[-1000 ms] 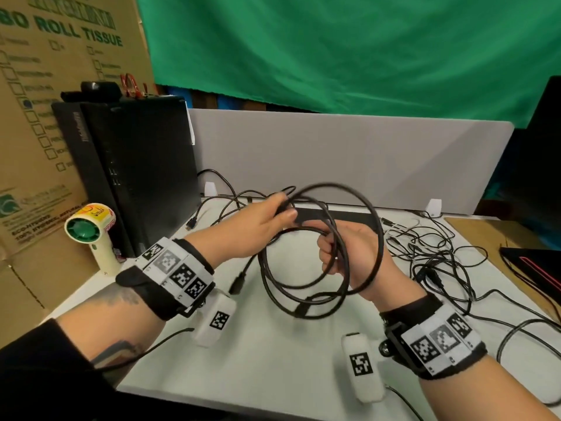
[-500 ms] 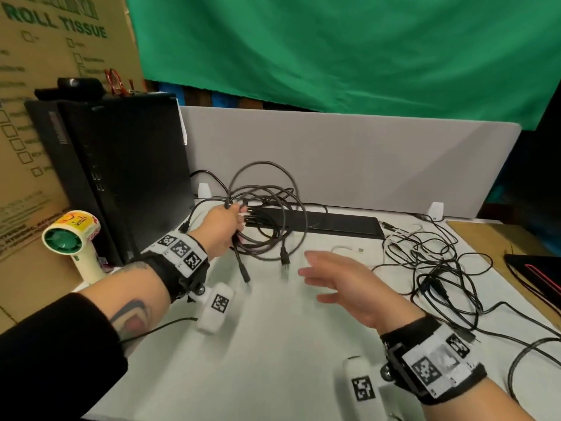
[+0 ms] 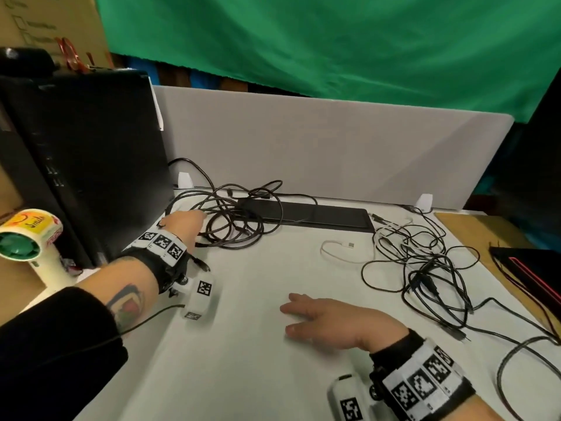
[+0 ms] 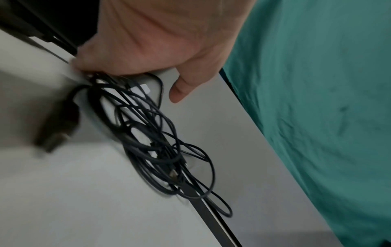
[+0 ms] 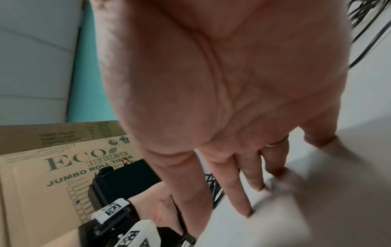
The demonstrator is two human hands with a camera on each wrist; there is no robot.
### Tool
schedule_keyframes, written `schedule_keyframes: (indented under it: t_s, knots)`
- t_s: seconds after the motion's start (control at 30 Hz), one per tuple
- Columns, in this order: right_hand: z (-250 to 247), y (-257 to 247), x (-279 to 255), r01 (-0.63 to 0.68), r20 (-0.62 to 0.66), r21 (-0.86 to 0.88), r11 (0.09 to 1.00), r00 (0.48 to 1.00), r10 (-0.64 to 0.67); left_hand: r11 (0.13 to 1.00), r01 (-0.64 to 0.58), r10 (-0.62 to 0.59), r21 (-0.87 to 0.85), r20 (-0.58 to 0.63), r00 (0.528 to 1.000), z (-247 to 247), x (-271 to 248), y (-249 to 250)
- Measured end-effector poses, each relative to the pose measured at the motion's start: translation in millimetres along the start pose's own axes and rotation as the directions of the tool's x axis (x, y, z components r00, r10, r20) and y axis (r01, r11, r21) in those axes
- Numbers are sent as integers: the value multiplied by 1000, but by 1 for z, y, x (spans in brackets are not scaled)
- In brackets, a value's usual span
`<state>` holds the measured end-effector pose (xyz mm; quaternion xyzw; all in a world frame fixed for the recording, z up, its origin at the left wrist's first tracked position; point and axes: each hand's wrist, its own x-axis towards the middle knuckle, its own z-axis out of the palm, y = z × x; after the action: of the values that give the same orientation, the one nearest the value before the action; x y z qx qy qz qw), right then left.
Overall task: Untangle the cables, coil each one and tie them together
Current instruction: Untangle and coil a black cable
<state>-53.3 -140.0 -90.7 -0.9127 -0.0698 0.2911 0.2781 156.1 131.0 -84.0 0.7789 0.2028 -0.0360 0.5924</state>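
The left hand (image 3: 182,223) holds the coiled black cable (image 3: 233,226) on the desk (image 3: 258,344), left of centre. Right hand (image 3: 328,320), grip slack and empty, lies nearer the tangle (image 3: 425,268) (at right).

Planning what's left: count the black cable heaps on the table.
2. The coiled heap lies at the back left, at the left hand; the tangled heap lies at the right. Strands within either can't be counted.
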Motion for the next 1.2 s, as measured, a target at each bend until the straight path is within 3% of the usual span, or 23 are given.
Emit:
schedule_keyframes:
  t_s: [0.1,0.13,0.2,0.27,0.33,0.43,0.53,0.6,0.7,0.8,0.87,1.0,1.2]
  knots:
    - [4,-2,-6,-8,-3,-15,1000,1000,8,981,-24,52,192,-144,988,5,-33,6]
    - [5,-4,-8,-15,-6,-27,1000,1000,14,965,-71,99,250,-98,990,6,-49,10]
    - [8,-6,-15,-39,-18,-42,998,999,39,899,-266,227,349,148,962,6,-80,13]
    - [14,-4,-23,-64,-36,-39,997,997,63,739,-458,247,495,433,867,-2,-114,9]
    - [23,0,-32,-70,-60,-42,997,996,68,570,-576,176,586,597,782,-7,-140,-4]
    - [37,7,-46,-98,-95,-63,993,991,92,425,-591,71,686,625,777,-7,-170,-30]
    - [48,14,-59,-227,-193,-78,971,959,208,325,-615,-9,718,653,757,-1,-196,-57]
    - [50,22,-67,-396,-367,-68,916,864,346,290,-641,-22,711,675,738,4,-210,-68]
    - [40,39,-83,-627,-546,28,778,643,538,263,-693,-23,671,723,690,14,-231,-80]
    - [30,61,-104,-746,-531,182,640,473,703,211,-764,-34,609,786,617,31,-250,-83]
    - [31,73,-116,-749,-505,263,608,430,748,200,-808,-40,554,829,558,46,-260,-82]
    - [37,86,-130,-702,-579,277,656,423,697,243,-840,-43,485,871,490,77,-279,-75]
    - [51,67,-140,-484,-575,108,868,682,452,554,-740,15,382,884,467,113,-302,-59]
